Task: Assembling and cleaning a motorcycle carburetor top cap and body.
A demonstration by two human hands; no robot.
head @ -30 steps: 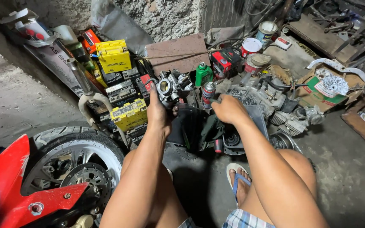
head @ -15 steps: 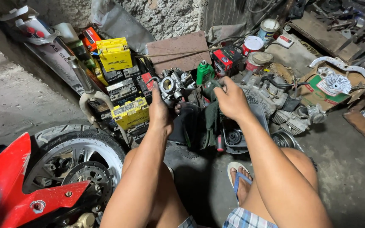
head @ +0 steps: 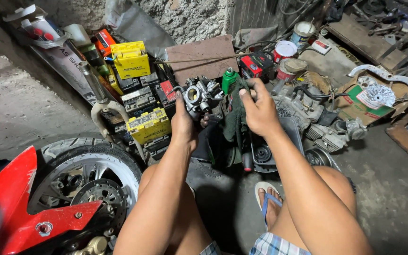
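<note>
Head: left hand point(head: 183, 123) one carburetor point(head: 200, 96); right hand point(head: 259, 110) one rag point(head: 234, 120).

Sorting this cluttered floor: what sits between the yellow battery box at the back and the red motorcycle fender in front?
In the head view, between the yellow battery box and the red fender lie stacked batteries, a metal fork tube and the front wheel.

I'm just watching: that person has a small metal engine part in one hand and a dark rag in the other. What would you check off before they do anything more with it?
1. Left hand has a firm hold on the carburetor: ok, fingers wrap it from below.
2. Right hand holds the dark green rag: ok.
3. Rag touches the carburetor: cannot tell.
4. Carburetor's round opening faces the camera: ok.
5. Rag hangs free of the green can: cannot tell, they overlap.
6. Sandalled foot is set apart from the black tray: ok.
</note>
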